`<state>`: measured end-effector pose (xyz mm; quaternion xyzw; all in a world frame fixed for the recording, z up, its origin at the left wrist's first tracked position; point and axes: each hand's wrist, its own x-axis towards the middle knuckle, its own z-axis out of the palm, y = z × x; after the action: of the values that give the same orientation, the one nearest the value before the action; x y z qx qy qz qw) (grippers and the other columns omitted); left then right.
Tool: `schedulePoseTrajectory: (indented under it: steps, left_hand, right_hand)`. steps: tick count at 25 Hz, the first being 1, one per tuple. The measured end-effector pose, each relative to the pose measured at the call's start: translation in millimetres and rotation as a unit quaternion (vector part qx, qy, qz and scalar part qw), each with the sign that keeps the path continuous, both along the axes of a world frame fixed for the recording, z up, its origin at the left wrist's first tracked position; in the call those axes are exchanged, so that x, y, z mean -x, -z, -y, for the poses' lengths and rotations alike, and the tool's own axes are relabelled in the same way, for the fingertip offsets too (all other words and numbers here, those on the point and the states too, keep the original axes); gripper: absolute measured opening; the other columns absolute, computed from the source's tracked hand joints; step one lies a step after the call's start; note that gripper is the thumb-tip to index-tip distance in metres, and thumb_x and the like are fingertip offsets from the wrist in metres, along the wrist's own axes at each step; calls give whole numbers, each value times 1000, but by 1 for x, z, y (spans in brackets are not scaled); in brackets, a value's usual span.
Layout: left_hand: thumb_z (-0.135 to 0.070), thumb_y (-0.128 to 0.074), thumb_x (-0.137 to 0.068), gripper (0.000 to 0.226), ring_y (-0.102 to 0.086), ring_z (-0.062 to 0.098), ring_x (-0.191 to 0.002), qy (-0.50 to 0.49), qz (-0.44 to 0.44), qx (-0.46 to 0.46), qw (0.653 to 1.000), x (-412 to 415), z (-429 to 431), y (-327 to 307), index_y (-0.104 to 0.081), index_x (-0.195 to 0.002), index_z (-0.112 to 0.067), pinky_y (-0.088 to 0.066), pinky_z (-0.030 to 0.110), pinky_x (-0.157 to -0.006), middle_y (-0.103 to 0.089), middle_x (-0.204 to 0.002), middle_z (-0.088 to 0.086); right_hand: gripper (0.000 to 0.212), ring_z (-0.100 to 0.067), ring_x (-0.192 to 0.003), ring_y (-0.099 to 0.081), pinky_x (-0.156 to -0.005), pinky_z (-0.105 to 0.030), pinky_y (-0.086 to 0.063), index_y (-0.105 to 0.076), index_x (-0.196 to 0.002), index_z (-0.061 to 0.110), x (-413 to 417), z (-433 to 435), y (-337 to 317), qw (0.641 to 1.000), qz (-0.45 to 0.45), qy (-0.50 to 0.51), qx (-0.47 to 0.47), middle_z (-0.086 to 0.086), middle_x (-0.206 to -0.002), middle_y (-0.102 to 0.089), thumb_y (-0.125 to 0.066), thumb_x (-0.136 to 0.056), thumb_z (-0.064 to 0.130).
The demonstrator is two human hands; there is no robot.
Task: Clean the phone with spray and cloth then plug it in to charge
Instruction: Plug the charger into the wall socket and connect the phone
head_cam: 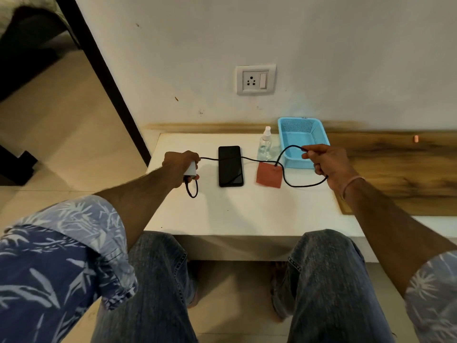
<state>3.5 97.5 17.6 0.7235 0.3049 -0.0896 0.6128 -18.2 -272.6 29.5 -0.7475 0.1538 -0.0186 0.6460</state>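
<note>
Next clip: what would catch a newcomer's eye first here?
A thin black charging cable is strung between both hands over the white table: the left hand grips a white plug adapter, the right hand pinches the cable near its end. Under it lie a black slab phone and a reddish square cloth.

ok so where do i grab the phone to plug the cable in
Probably pinch the phone across its two long edges near mid-length, coming from above. It lies flat, screen up, on the table, so only the thin edges offer a hold, and both short ends stay free. Which end has the port cannot be told.
</note>
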Motion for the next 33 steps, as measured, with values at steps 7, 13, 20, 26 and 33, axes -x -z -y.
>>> schedulePoseTrajectory:
  steps: [7, 13, 20, 26, 33]
  left_hand:
    - [-8, -75, -75, 21, -62, 31, -48, -83, 14, 10, 996, 6, -10, -15, -55, -71, -1, -38, 20, -39, -61, -72, 13]
    - [-6, -71, -82, 22, -62, 32, -56, -119, 4, 43, 992, 11, -11, -18, -51, -74, -1, -42, 20, -33, -64, -80, 16]
    - [-20, -87, -75, 43, -69, 31, -46, -93, 50, 64, 992, 7, -9, -30, -52, -96, -4, -49, 25, -39, -62, -89, 19]
    - [-8, -73, -82, 11, -72, 29, -56, 5, 81, 127, 989, 6, 10, -53, -63, -85, -5, -48, 24, -42, -66, -84, 13]
    - [10, -41, -82, 30, -67, 36, -86, 91, 102, 224, 965, 1, 42, -88, -50, -110, 2, -52, 32, -54, -64, -98, 17]
  right_hand:
    - [29, -13, -51, -30, -43, -23, -27, -68, -106, 3, 12, 21, 11, 993, -6, 120, -23, -5, -68, -51, -73, -85, 22]
    - [24, -12, -47, -39, -40, -19, -35, -64, -112, 6, 26, 9, 20, 991, -30, 131, -8, -5, -84, -70, -58, -94, 21]
    - [8, -22, -79, -69, -49, -20, -50, -55, -101, 7, 24, -6, 28, 990, -30, 37, 135, -8, -98, -69, -49, -98, 13]
    - [33, -34, -121, -51, -98, -36, -43, -58, -123, 5, 10, -6, 30, 934, -73, -24, 348, -17, -129, -58, -57, -94, 22]
    - [28, -23, -111, -60, -96, -30, -44, -65, -113, 13, -2, -35, -16, 960, 57, -14, 272, -5, -117, -67, -67, -86, 22]
